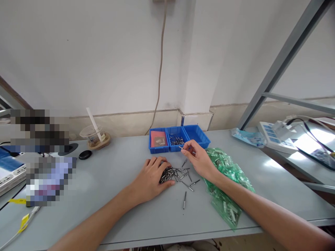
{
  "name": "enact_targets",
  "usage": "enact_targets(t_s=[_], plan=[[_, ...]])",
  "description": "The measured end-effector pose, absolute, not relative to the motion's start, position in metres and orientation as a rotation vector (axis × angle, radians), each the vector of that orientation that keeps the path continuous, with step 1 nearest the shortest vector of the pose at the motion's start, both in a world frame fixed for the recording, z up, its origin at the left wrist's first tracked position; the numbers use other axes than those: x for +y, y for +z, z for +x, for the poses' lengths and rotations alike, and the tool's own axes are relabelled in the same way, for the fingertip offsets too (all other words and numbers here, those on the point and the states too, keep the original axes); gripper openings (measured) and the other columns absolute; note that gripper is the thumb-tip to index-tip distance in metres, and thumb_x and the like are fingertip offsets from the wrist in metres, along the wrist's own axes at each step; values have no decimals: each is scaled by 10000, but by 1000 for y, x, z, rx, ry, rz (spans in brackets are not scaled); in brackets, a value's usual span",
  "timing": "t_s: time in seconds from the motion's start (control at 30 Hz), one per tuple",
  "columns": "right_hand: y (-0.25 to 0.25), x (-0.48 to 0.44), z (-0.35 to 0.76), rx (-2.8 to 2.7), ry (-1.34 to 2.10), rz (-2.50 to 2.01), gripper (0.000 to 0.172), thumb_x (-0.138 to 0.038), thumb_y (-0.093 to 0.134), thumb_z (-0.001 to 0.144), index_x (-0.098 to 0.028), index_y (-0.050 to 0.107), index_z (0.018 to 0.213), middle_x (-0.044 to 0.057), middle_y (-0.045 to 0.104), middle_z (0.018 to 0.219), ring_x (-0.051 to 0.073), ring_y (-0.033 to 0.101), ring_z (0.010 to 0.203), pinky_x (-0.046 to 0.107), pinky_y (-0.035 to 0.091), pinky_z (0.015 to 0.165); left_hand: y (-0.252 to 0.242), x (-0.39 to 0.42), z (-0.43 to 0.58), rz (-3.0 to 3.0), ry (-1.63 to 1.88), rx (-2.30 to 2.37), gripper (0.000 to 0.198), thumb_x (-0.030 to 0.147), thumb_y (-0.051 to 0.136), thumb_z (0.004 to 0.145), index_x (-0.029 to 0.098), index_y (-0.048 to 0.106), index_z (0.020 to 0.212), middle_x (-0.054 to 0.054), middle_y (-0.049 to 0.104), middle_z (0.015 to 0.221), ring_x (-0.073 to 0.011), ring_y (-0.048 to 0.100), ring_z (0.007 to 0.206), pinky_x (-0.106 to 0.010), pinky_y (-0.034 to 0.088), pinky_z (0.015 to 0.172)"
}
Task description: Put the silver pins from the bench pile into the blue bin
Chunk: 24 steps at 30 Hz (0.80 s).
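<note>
On the grey table lies a loose pile of small metal pins (178, 172), silvery with darker ends. My left hand (154, 174) rests at the pile's left side, fingers spread and cupped around it, thumb apart below. Between thumb and forefinger my right hand (197, 158) pinches one slim metal pin (180, 147), held in front of the blue bins. Of the three joined bins, the middle blue bin (172, 149) contains similar pins. A reddish sheet with a small pale packet on it shows in the left blue bin (159, 150). The right blue bin (196, 134) is partly behind my right hand.
A green plastic bag (230, 170) with small pale packets lies under and beside my right forearm. To the left stand a plastic cup with a straw (94, 134) and a black oval object (85, 154). A power strip (277, 136) and a blue packet (248, 137) are at the right.
</note>
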State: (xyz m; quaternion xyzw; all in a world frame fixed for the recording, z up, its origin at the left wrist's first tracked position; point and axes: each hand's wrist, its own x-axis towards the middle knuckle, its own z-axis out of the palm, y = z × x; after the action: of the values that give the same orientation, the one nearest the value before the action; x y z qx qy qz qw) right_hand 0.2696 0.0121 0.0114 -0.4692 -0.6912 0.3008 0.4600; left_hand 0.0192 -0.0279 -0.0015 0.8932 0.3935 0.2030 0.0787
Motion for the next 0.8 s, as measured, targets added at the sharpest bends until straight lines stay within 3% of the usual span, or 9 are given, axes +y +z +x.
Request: enact_targets(t_s=[0.3,0.5,0.8], plan=[[13,9,270,-1620,996,-1122,359,-545,449,1083,-245,584,942,-46,437,696,145,394,573,287,340,533,-5,-24,20,2704,646,1182,248,393,595,1071,252,620,1273,-71,626,1313,-279,582,1159,-438,460,956],[11,11,267,-1576,1055,-1088,237,-486,510,1062,-251,539,1068,-45,544,784,135,484,584,287,429,563,-7,-21,19,2694,658,1201,187,329,570,1086,248,622,1246,-62,639,1263,-262,585,1116,-431,441,947],[7,13,268,-1557,989,-1128,204,-467,562,1025,-272,502,1016,-41,557,823,142,524,588,299,471,575,-8,-17,19,2669,698,1228,121,280,543,1098,247,645,1153,-39,671,1145,-236,603,1035,-403,427,902]])
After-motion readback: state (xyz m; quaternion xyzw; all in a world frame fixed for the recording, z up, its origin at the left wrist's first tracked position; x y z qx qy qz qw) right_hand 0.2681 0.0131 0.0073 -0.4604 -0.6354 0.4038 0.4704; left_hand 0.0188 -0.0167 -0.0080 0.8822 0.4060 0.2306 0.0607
